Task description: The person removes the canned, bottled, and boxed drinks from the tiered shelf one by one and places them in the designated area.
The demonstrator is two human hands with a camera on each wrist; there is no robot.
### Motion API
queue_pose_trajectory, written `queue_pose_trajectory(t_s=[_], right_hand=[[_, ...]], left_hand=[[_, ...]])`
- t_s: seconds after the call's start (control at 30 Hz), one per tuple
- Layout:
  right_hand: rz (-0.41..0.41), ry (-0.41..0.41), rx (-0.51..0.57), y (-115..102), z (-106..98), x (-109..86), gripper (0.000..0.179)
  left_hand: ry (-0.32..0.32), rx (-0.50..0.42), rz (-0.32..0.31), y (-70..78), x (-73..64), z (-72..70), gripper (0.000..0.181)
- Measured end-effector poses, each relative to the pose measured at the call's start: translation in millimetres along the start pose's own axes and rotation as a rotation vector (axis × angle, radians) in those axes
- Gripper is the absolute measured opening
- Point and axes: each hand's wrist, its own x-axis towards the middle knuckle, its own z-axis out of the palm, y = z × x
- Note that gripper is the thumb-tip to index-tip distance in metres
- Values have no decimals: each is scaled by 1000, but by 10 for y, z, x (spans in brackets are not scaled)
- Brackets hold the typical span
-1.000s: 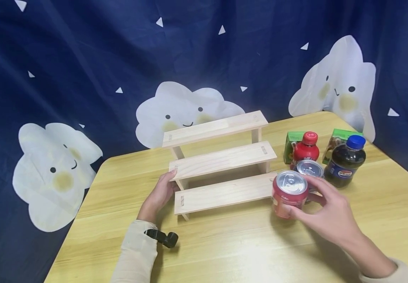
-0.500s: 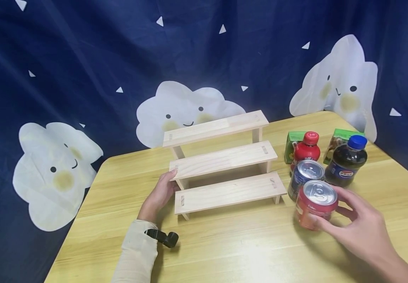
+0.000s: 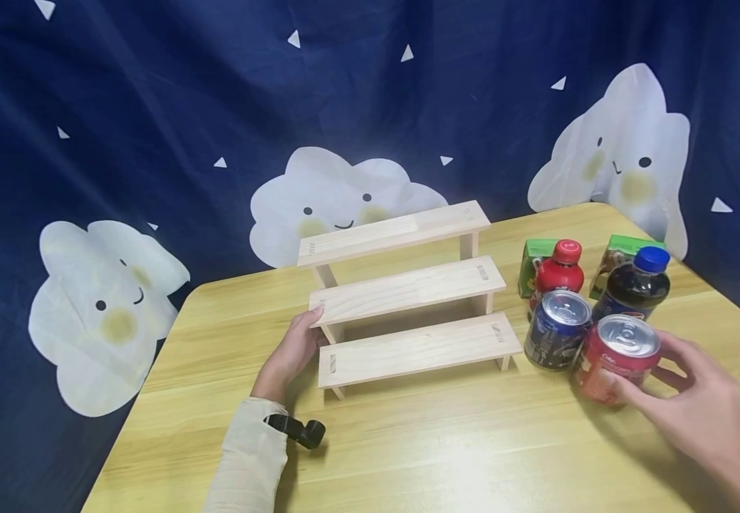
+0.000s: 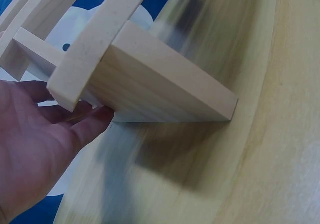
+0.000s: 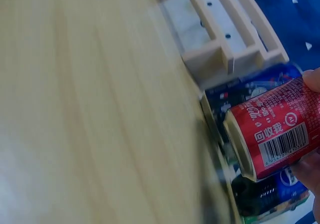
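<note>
My right hand (image 3: 696, 406) grips a red Coke can (image 3: 616, 360) between thumb and fingers. In the right wrist view the barcode side of this Coca-Cola can (image 5: 277, 129) shows, overlapping the dark blue can behind. That dark blue can (image 3: 557, 333) stands upright just left of the red one. At the left end of a three-step wooden shelf (image 3: 408, 292), my left hand (image 3: 293, 349) holds the middle step, thumb on top. The left wrist view shows the left hand's fingers (image 4: 95, 124) curled at the shelf's side piece (image 4: 165, 79).
Behind the cans stand a red bottle (image 3: 557, 274) and a cola bottle with a blue cap (image 3: 635, 285). Two green cartons, one at the left (image 3: 532, 267) and one at the right (image 3: 616, 256), are farther back. A blue cloud-patterned curtain (image 3: 216, 71) hangs beyond the wooden table (image 3: 421, 442).
My right hand has carried the red can rightward, away from the shelf's bottom step to beside the dark blue can. The left hand stays on the shelf.
</note>
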Motion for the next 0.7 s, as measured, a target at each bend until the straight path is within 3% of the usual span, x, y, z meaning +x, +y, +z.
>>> queue_pose_trajectory(t_s=[0.7], right_hand=[[135, 60, 45, 293, 7, 172, 67]], left_hand=[[8, 10, -3, 5, -2, 10, 49]])
